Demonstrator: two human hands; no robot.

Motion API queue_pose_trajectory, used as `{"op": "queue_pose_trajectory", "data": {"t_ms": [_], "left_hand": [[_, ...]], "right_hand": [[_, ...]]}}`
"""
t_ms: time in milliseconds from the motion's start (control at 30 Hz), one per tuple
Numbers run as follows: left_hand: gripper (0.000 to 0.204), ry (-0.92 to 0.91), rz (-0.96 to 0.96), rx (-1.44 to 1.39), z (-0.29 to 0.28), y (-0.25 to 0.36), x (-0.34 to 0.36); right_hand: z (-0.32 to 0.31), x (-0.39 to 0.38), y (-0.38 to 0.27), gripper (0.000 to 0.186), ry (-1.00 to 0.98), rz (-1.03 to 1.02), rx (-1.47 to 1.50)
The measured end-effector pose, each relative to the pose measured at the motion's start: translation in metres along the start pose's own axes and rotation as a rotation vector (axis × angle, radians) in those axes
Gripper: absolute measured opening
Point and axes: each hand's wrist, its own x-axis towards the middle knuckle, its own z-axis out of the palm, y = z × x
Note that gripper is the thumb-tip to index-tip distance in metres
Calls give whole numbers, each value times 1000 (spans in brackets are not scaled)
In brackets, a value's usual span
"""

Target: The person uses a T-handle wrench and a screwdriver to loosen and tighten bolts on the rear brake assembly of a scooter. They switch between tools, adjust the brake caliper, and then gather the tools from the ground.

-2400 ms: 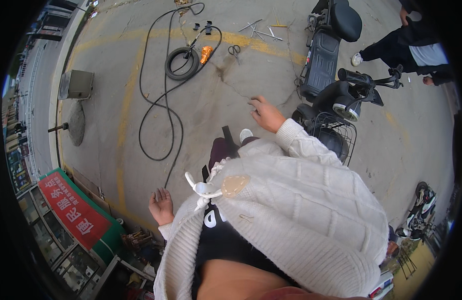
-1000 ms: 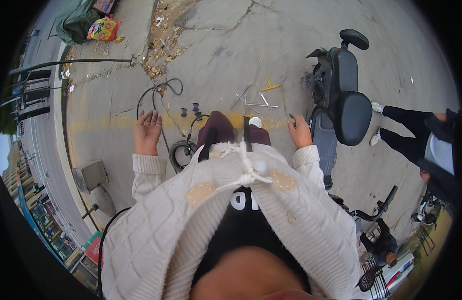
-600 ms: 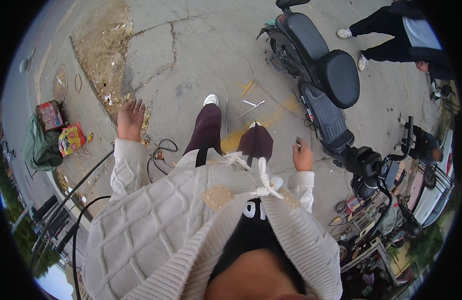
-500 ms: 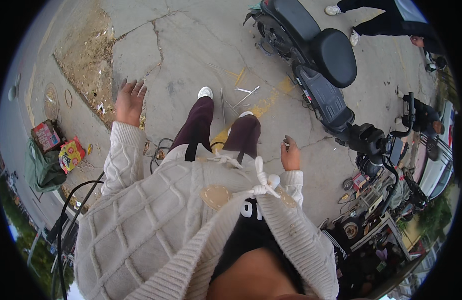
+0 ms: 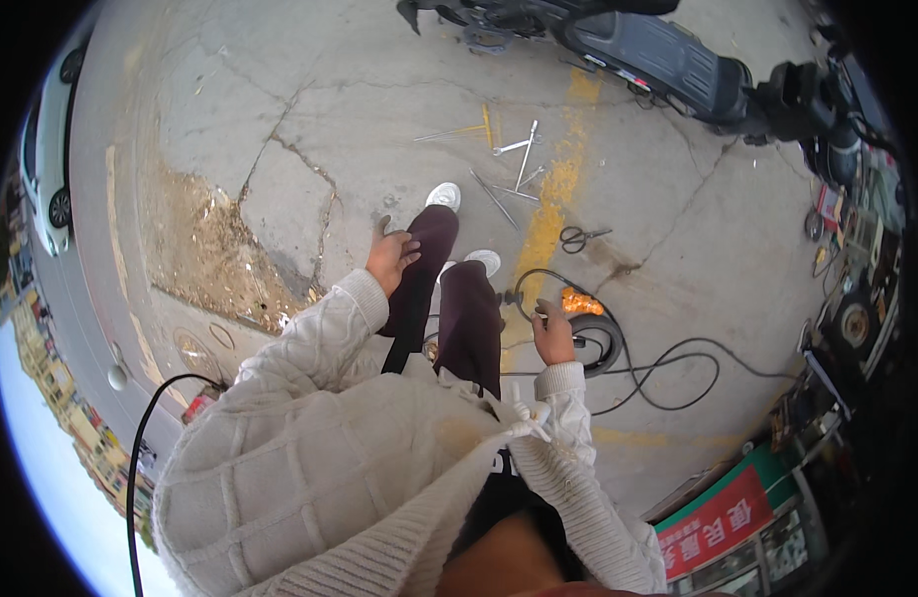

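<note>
My left hand (image 5: 390, 261) hangs above my left thigh, holding nothing, its bent fingers apart. My right hand (image 5: 554, 336) is held low in front of me, its fingers loosely curled but apart, with nothing visible in it. Beyond it on the ground are an orange crinkled item (image 5: 579, 301) and a black tyre-like ring (image 5: 610, 343). Dark-handled scissors (image 5: 582, 238) lie a little farther off. Ahead of my white shoes are several metal tools, including a wrench (image 5: 527, 154), a thin rod (image 5: 494, 199) and a yellow-handled tool (image 5: 487, 125).
A dark electric scooter (image 5: 678, 70) stands at the far right. A black hose (image 5: 668, 368) loops over the concrete at my right. Broken ground with rubble (image 5: 215, 239) lies to the left, with a white car (image 5: 53, 149) beyond. A red and green banner (image 5: 723, 522) is at lower right.
My view has turned, and the scooter sits higher in it. My left hand has come inward toward my thigh. The hose, ring, orange item and scissors now show more fully.
</note>
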Motion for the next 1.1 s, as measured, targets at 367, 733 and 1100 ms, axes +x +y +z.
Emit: {"op": "queue_pose_trajectory", "data": {"t_ms": [367,733,1100], "left_hand": [[52,-397,-423,447,47,-180,226],[39,-38,421,1502,-52,-153,714],[37,-77,1181,1878,111,-92,807]], "right_hand": [[229,180,215,21,89,252,-9],[341,517,303,21,295,281,-184],[361,586,349,23,586,279,-121]]}}
